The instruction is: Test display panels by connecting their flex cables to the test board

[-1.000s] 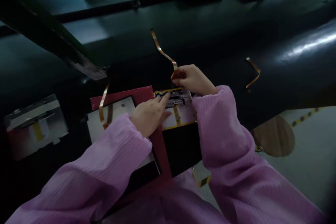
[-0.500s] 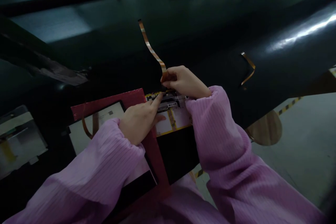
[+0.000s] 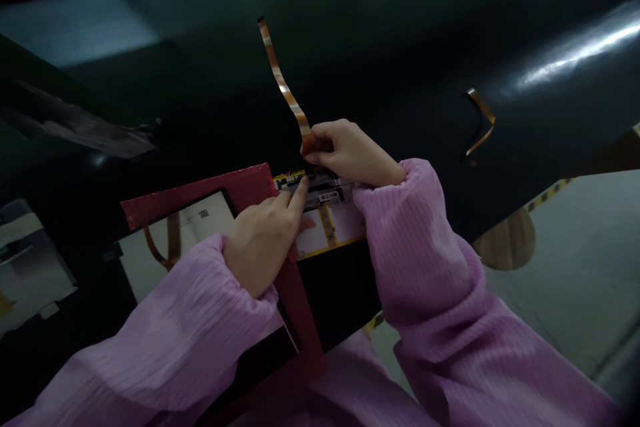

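An opened device [image 3: 345, 221] with white battery panels and yellow edging lies on the black surface. My right hand [image 3: 345, 150] pinches the lower end of a long orange flex cable [image 3: 283, 85] at the device's top edge; the cable's far end points up and left. My left hand [image 3: 265, 233] rests over the device's left part, its index finger stretched onto the circuit strip near the top edge and its thumb over the left battery panel. Whether the cable touches a connector is hidden by my right fingers.
Left of the device, a red pad [image 3: 245, 183] lies under a white-faced panel [image 3: 210, 213] with an orange strip. Another panel [image 3: 40, 267] is at the far left. A bent flex cable [image 3: 484, 107] lies right. Beyond the table edge stands a round wooden stool [image 3: 507, 240].
The view has shifted slightly, so most things appear a little displaced. Both hands keep nearly the same pose; the cable is still pinched in my right hand.
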Demonstrator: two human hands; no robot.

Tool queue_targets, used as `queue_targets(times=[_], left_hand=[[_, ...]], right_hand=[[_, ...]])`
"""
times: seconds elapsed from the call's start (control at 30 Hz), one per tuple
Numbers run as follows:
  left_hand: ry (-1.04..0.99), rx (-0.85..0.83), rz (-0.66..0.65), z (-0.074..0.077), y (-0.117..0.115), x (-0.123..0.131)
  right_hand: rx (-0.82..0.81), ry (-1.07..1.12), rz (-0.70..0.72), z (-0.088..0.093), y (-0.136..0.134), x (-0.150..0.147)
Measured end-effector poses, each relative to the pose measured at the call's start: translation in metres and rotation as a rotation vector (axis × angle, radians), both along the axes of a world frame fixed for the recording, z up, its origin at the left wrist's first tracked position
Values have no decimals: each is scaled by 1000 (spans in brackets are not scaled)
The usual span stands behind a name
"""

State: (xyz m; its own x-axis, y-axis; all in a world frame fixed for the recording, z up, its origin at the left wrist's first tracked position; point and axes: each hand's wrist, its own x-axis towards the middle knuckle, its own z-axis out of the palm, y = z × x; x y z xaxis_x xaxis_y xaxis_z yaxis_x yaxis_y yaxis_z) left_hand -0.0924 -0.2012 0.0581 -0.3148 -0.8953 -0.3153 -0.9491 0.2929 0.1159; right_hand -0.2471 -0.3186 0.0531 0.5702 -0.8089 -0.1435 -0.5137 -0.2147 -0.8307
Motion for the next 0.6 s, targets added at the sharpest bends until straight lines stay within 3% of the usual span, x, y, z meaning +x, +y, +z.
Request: queue_targets(times=[0.6], left_hand=[[-12, 23, 32, 1, 1, -2]], right_hand=[[21, -45, -13, -1, 0, 0]])
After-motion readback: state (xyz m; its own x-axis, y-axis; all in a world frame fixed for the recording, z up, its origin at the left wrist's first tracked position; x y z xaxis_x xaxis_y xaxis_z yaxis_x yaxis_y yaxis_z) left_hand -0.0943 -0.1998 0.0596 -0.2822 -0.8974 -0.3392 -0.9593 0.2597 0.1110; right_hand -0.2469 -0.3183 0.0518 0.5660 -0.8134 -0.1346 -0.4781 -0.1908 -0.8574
